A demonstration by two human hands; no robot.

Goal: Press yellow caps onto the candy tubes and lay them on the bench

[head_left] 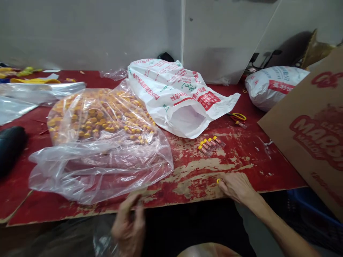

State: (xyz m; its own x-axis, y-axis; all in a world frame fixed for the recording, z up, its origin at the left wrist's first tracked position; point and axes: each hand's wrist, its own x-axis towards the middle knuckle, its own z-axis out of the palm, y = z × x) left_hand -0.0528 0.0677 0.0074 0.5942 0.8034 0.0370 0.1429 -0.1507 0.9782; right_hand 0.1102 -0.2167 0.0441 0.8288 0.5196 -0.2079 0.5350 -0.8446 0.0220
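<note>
My right hand [237, 187] is closed at the table's front edge, pinching a small yellow-capped tube [218, 181]; only its cap shows. Smeared by motion, my left hand [128, 226] is at the front edge on the left, its fingers bent, and I cannot make out whether anything is in them. Beyond my right hand, several small clear tubes with yellow caps [210, 144] lie side by side in a row. A large clear plastic bag [107, 160] full of such yellow-capped tubes [99, 117] covers the left part of the table.
A white printed sack [171, 92] lies with its mouth facing me. Yellow-handled snips [238, 116] and a loose tube [240, 124] are near it. On the right stand a cardboard box [308, 125] and a stuffed white sack [276, 84]. A black object [12, 148] sits far left.
</note>
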